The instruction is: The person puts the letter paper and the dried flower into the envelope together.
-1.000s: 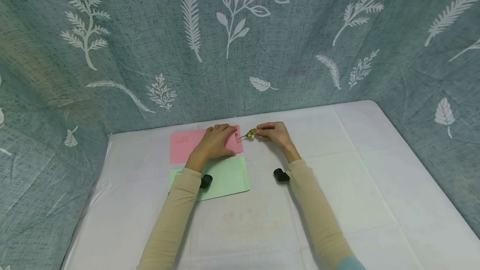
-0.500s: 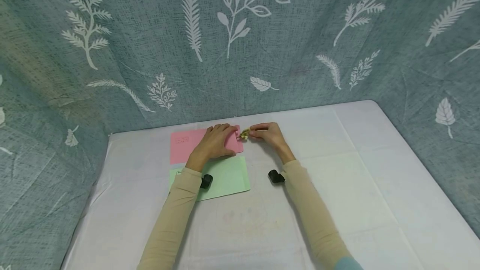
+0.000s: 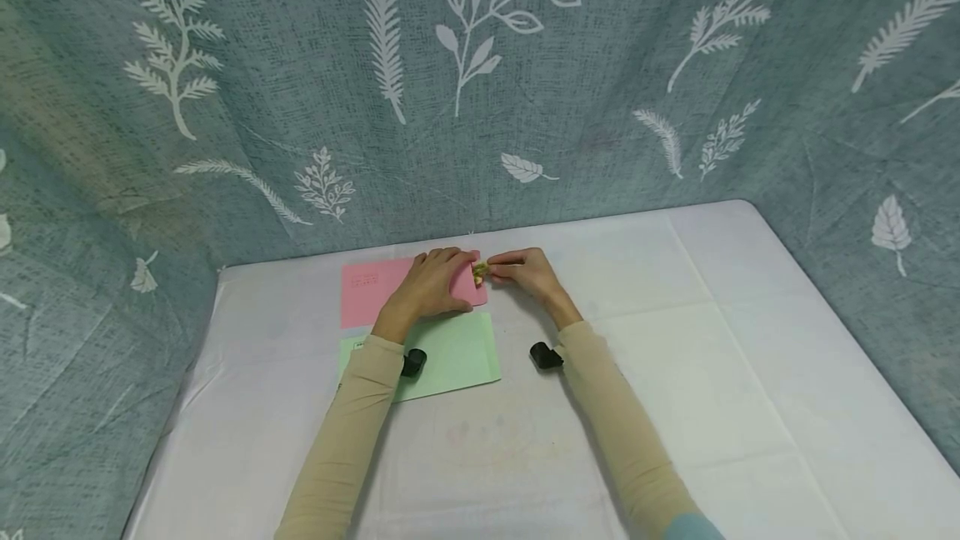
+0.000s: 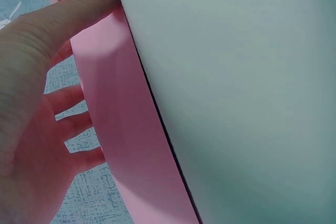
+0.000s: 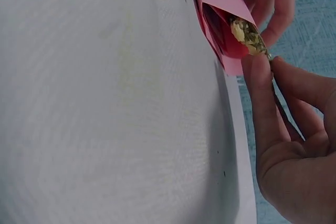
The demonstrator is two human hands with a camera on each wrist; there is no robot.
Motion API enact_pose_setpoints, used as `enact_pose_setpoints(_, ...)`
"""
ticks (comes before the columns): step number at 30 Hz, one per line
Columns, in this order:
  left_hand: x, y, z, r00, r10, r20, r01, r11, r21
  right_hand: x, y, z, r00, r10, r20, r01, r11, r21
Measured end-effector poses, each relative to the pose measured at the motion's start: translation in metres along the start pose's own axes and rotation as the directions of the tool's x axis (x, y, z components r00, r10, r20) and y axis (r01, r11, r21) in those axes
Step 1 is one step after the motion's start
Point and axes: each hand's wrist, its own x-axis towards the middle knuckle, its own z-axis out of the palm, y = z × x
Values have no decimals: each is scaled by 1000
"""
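My left hand holds the right part of a pink paper envelope, thumb at the near edge and fingers spread toward the far edge. In the left wrist view its thumb lies across the pink paper. The envelope's right end gapes in the right wrist view. My right hand pinches a small dried flower sprig between thumb and fingertips, right at that mouth. The sprig's yellowish-green blossoms sit partly inside the opening. Its stem end is hidden within the envelope.
A light green envelope lies on the white-covered table, just nearer than the pink one and partly under the left forearm. A grey-green curtain with white leaf prints hangs behind the table. Small black cameras sit at the wrists.
My right hand has moved left, carrying the sprig stem first into the pink envelope's mouth, so its blossoms are now at the opening. My left hand has stayed in place.
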Motion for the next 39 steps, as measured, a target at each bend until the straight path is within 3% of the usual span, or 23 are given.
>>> enact_pose_setpoints(7,-1,-1,1,1000,2,-10,-2,1000,-7,1,1,4,1000,-21,23,21,1000,-23)
enact_pose_setpoints(19,-1,0,2,1000,-2,-17,2,1000,-6,0,-2,19,995,-69,75,80,985,-151)
enact_pose_setpoints(29,-1,0,1,1000,-10,-5,10,1000,-16,0,-4,24,996,-81,26,84,978,-191)
enact_pose_setpoints(35,-2,-1,1,1000,-5,-11,5,1000,-12,2,-4,29,999,-37,-30,33,989,-144)
enact_pose_setpoints(39,-2,-1,2,1000,-3,-18,2,1000,-6,2,-3,31,1000,-29,-5,29,994,-101)
